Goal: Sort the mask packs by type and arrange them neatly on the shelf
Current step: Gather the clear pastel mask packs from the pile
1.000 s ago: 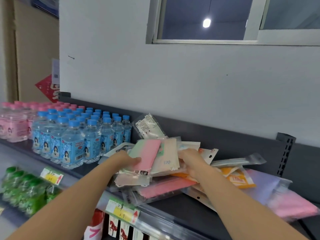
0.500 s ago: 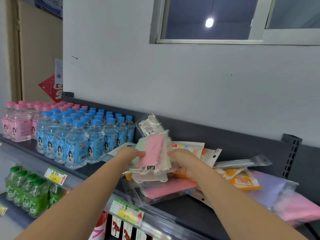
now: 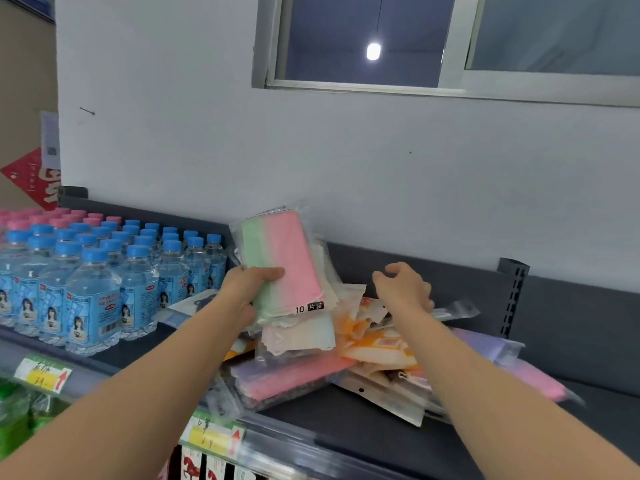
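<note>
Gripping a green-and-pink mask pack (image 3: 277, 261) and paler packs behind it upright in the left hand (image 3: 249, 289), just above the left end of the mixed heap (image 3: 377, 348) on the dark shelf (image 3: 346, 420), probably to separate one type. Hovering the right hand (image 3: 403, 289) over the heap's far side, fingers loosely curled. Cannot tell whether anything is pinched, the fingertips being hidden.

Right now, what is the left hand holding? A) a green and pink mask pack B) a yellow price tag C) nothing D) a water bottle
A: the left hand grips the green and pink mask pack by its edge.
</note>
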Demonstrator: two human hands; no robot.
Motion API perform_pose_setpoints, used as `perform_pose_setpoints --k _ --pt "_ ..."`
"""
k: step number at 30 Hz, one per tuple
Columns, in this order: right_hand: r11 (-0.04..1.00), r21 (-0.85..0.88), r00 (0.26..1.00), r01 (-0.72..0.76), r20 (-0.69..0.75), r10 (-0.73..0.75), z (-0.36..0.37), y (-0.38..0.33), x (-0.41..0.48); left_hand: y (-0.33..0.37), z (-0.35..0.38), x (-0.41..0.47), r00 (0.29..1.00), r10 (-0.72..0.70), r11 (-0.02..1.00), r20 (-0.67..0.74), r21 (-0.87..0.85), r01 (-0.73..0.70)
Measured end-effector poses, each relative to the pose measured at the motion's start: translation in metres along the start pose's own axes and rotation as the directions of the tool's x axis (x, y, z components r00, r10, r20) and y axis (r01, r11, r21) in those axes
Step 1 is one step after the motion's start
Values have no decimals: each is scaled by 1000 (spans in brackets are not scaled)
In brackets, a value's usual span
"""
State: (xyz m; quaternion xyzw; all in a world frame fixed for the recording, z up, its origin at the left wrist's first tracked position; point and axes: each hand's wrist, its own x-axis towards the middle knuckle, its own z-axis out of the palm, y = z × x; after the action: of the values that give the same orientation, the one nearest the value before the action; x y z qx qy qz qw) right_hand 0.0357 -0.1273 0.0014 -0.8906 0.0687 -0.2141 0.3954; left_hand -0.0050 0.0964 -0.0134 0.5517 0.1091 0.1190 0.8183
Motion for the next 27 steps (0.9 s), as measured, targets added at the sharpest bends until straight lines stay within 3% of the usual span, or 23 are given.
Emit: perform_pose_setpoints --k 2,4,9,11,14,16,18,20,27 --pt "965 -217 989 -146 -15 146 -19 25 14 -2 11 -2 999 -13 1000 44 -3 13" --pt "902 -328 956 -279 -8 293 -29 48 22 -6 22 -4 997 -28 999 71 20 27" --pt "833 -411 916 -371 -12 402 -40 83 22 -21 42 -7 990 -70 993 124 104 57" --pt "909 -254 943 -330 -50 328 -45 87 22 -24 47 -7 988 -69 992 141 113 54" --pt "969 178 958 -170 -200 205 -54 83 25 -26 57 -8 983 -58 994 174 103 40" --pt "892 450 938 -51 -285 197 -62 72 23 -27 66 -11 976 -48 996 213 83 31" --pt "745 666 906 44 -340 251 -72 61 23 -29 77 -15 970 -29 998 243 67 13" --pt "631 768 891 107 -356 282 -84 52 27 -31 89 -18 964 -13 998 264 68 -5" --pt "422 860 875 286 -414 251 -128 48 27 -36 130 -31 913 -15 999 408 51 -6"
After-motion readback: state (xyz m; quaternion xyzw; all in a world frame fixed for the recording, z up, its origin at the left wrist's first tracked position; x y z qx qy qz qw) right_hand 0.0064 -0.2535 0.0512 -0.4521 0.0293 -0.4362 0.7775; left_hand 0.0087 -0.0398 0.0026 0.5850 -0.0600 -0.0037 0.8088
